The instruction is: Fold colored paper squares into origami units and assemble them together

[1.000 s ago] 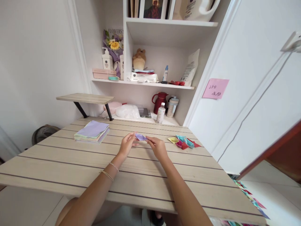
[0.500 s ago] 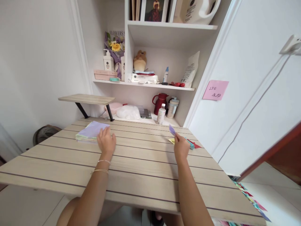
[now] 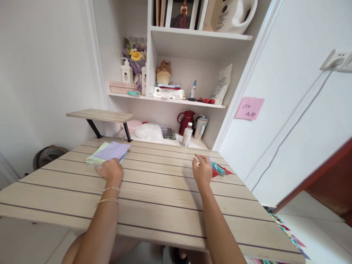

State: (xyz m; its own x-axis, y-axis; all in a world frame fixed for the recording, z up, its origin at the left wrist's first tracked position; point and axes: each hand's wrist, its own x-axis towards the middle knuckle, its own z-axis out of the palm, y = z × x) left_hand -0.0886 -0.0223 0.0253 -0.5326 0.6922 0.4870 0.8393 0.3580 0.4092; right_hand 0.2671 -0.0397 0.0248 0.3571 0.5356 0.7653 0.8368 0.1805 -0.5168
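My left hand (image 3: 110, 169) is closed at the near edge of a purple paper sheet (image 3: 113, 148), its fingertips partly hidden. The sheet lies askew on a stack of coloured paper (image 3: 95, 158), and a pale green sheet shows beneath it. My right hand (image 3: 202, 169) hovers over the table's right side, fingers apart and holding nothing. Just beyond and beside it lie folded paper pieces (image 3: 217, 169) in teal, red and purple, partly covered by the hand.
The slatted table (image 3: 159, 198) has a small raised shelf (image 3: 101, 115) at its back left. Behind stand a bottle (image 3: 187, 135), a red jug (image 3: 186, 123), a cup (image 3: 201, 127) and a plastic bag (image 3: 149, 132). Strung coloured paper (image 3: 288, 233) hangs by the right edge.
My right hand has let go of the small purple folded paper, now among the other folded pieces. My left hand has moved down-left and closed on the purple sheet, which has shifted right on the stack.
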